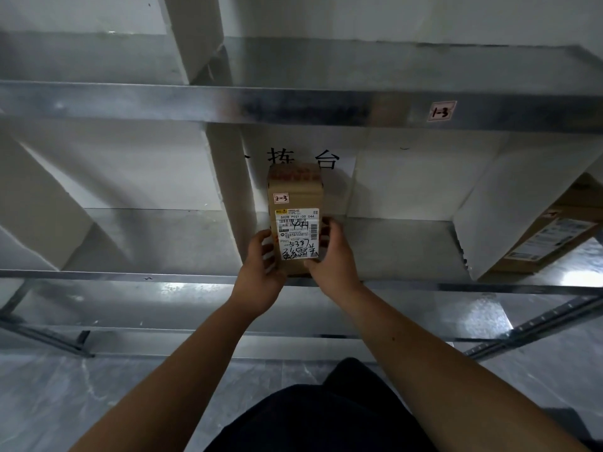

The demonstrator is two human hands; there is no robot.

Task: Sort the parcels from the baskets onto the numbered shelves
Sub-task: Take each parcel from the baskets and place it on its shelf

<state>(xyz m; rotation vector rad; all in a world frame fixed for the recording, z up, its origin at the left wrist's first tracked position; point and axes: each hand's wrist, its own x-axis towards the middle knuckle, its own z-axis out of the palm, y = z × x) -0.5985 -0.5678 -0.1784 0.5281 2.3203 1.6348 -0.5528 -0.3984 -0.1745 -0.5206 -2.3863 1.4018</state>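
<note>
Head view, box: a small brown cardboard box (295,203) stands on end over the front edge of the middle metal shelf (408,246), held between both hands.
Box markings: a small tag reading 2-3 (281,198) sits above a white shipping label (297,234) with handwriting; most of the fine print is too small to read.
Left hand: the left hand (261,265) grips the box's left side, thumb on the front face, fingers curled round the edge; fingertips are hidden behind the box.
Right hand: the right hand (332,259) grips the right side, fingers wrapped round the edge, thumb at the label's lower corner.
Upper shelf: the shelf above (228,106) carries a tag reading 1-3 (441,111) on its front edge, towards the right.
Wall sign: a paper sign (326,159) with large characters hangs behind the box, which covers part of it.
Other parcel: a larger cardboard box (554,230) lies at the right end of the middle shelf, cut off by the picture edge and partly hidden by a white panel (505,207).
Lower part: the person's dark clothing (326,415) fills the bottom centre; whether the box's base touches the shelf cannot be told.
</note>
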